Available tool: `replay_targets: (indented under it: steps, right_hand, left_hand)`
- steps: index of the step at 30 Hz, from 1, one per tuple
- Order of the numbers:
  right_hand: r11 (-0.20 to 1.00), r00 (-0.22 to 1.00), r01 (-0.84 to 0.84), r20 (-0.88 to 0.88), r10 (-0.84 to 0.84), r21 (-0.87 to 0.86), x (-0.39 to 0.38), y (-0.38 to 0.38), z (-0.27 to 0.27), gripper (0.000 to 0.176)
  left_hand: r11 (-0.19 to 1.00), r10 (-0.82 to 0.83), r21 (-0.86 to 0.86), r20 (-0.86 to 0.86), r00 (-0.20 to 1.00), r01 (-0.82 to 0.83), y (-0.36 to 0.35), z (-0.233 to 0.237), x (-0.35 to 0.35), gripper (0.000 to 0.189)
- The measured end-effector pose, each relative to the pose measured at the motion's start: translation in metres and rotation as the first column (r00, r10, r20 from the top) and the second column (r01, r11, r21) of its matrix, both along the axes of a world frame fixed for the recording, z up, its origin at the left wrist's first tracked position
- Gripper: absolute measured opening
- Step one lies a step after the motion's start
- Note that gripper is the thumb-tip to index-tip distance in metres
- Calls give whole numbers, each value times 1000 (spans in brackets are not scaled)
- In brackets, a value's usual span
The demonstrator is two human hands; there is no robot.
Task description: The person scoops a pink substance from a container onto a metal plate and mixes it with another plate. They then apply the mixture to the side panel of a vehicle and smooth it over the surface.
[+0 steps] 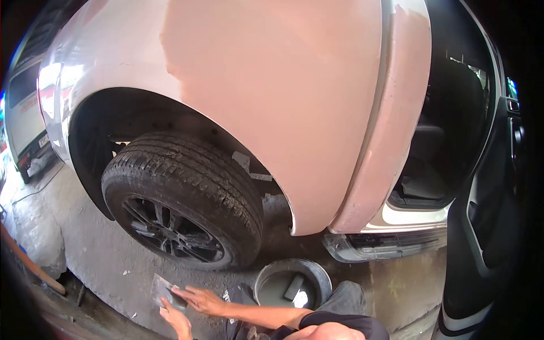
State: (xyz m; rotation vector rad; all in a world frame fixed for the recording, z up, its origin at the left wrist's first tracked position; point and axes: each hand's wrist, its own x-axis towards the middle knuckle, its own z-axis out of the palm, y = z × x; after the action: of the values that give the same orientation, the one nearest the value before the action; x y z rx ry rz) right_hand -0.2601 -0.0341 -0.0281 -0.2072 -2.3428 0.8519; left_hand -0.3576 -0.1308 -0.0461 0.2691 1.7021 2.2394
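Note:
A thin, greyish flat sheet [161, 287] is between my hands at the lower left, below the wheel. My left hand [178, 321] grips its lower edge, with the thumb pointing up. My right hand [204, 301] reaches in from the right, its fingers at the sheet's right edge. To the right of my hands stands a round bucket [324, 279] of cloudy water, with a dark rectangular block [294, 287] in it.
The light car body [124, 51] has a large pinkish matte area [272, 79]. Its tyre [187, 170] stands above my hands. An open door [487, 226] is at the right. A side step [385, 246] juts out low, and another vehicle [25, 107] stands far left.

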Motion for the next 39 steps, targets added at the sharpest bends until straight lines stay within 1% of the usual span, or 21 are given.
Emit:
replay_targets:
  steps: [1, 2, 4, 5, 6, 8, 9, 12, 13, 16, 19, 22, 25, 26, 27, 28, 29, 30, 32, 37, 39]
  right_hand:
    - [1000, 999, -13, 51, 13, -11, -3, 7, 9, 53]
    - [998, 997, 31, -74, -34, -49, -14, 16, 10, 49]
    - [983, 956, 145, -239, -170, -116, -37, 37, 14, 42]
    - [966, 925, 216, -287, -250, -145, -44, 46, 21, 40]
    - [945, 954, 219, -150, -260, -244, -44, 51, 30, 38]
    - [868, 964, 265, 132, -231, -419, -35, 56, 41, 37]
    - [861, 954, 264, -12, -298, -434, -35, 48, 40, 37]
    - [884, 962, 177, 267, -62, -432, -19, 52, 34, 41]
    - [905, 999, 50, 28, -42, -421, -25, 47, 15, 43]
    - [910, 961, -7, 247, 120, -414, -5, 47, 4, 41]
    - [911, 954, -190, 150, 259, -366, 7, 44, -16, 38]
    - [797, 830, -420, 171, 531, -435, 19, 22, -35, 36]
    - [962, 983, -94, 132, 131, -257, 0, 51, -68, 37]
    - [823, 934, 185, 356, 22, -537, -4, 62, -33, 42]
    - [853, 961, 274, 150, -230, -445, -8, 66, -21, 47]
    - [767, 921, 350, 346, -177, -539, -9, 75, 15, 49]
    - [778, 924, 379, 250, -289, -501, -15, 77, 8, 52]
    - [841, 911, 373, -20, -413, -391, -24, 72, -3, 55]
    - [788, 938, 347, 193, -288, -509, -9, 70, 16, 53]
    - [781, 969, 139, 246, 20, -609, 10, 58, -22, 54]
    - [785, 935, 24, 291, 201, -619, 23, 44, -3, 51]
  left_hand:
    - [994, -38, -104, 3, 999, 38, -8, 3, 4, 56]
    - [975, -75, -208, 13, 997, 76, -14, 4, 10, 56]
    - [914, -249, -364, -148, 957, 181, -22, -9, 28, 51]
    - [933, -190, -356, -391, 900, 42, -18, -12, 37, 48]
    - [945, -132, -316, -613, 779, -88, -14, -10, 42, 45]
    - [910, -254, -410, -669, 698, -62, -16, 17, 44, 41]
    - [892, -310, -449, -692, 652, -52, -15, 25, 45, 40]
    - [884, -232, -445, -679, 696, -139, -13, 3, 40, 37]
    - [882, -210, -444, -668, 714, -156, -14, -9, 35, 36]
    - [894, -144, -411, -638, 756, -177, -12, -21, 21, 36]
    - [893, -74, -367, -691, 719, -262, -17, -15, 6, 41]
    - [855, -54, -442, -594, 803, -270, -22, -8, -32, 42]
    - [846, -77, -461, -602, 795, -267, -24, 16, -12, 37]
    - [870, -70, -412, -649, 758, -272, -23, 20, 8, 33]
    - [792, -278, -601, -509, 815, -105, -26, 38, 29, 32]
    - [846, -407, -532, -681, 609, -31, -20, 43, 37, 28]
    - [825, -490, -560, -639, 593, 79, -15, 35, 45, 26]
    - [846, -467, -527, -655, 594, 84, -10, 31, 48, 26]
    - [841, -425, -541, -636, 645, 20, -5, 27, 48, 27]
    - [913, -164, -368, -728, 665, -178, 3, 30, 31, 24]
    - [831, -182, -519, -592, 785, -199, -4, 21, 8, 24]
